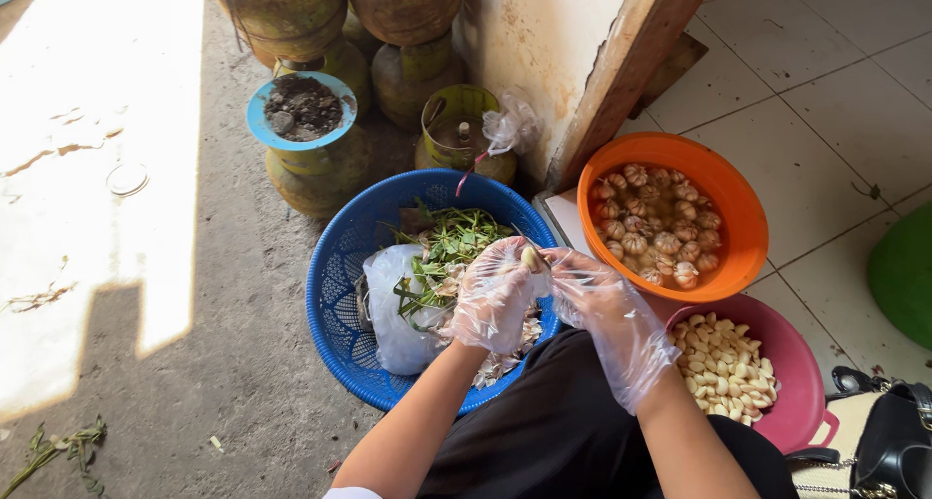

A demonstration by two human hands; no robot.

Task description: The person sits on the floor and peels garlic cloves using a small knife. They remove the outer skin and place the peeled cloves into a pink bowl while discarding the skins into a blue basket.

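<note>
1. Left hand [495,300], in clear plastic glove; fingers curled shut on garlic clove [529,257], held over blue basket [335,295].
2. Right hand [597,300], likewise gloved; fingertips pinched at same clove, meeting left hand at its 3 o'clock.
3. Blue basket: green stems, papery skins, plastic bag.
4. Orange bowl [743,217] at 2 o'clock of hands; whole garlic bulbs in water.
5. Pink bowl [801,382] at 4 o'clock; peeled cloves [723,363].
6. Green gas cylinders [320,169] at 11 o'clock.

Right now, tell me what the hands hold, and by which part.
A garlic clove, pinched at its sides between the fingertips of the gloved left hand and right hand, above the blue basket.
</note>
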